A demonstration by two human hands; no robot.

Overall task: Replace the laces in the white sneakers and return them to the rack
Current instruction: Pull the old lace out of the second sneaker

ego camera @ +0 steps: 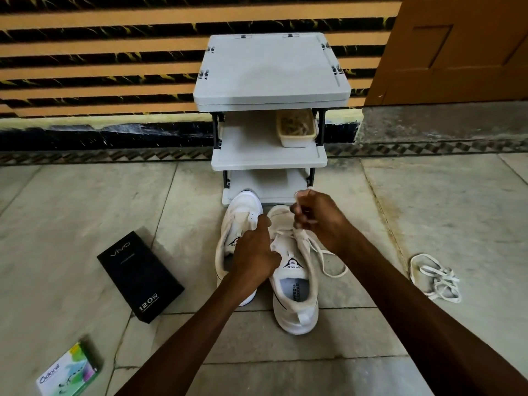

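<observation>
Two white sneakers stand side by side on the floor in front of the grey rack (pixel 268 160), toes toward it. My left hand (pixel 254 250) rests across the left sneaker (pixel 238 221) and presses on the tongue of the right sneaker (pixel 294 284). My right hand (pixel 317 217) is closed on a white lace (pixel 328 260) above the right sneaker's eyelets; the lace's free end trails onto the floor to the right. A loose bundle of white laces (pixel 437 277) lies on the floor further right.
A black phone box (pixel 140 277) lies left of the sneakers, and a small green-and-white packet (pixel 68 371) sits at the lower left. A cream tub (pixel 295 128) stands on the rack's middle shelf. Striped wall behind; wooden door (pixel 457 47) at upper right.
</observation>
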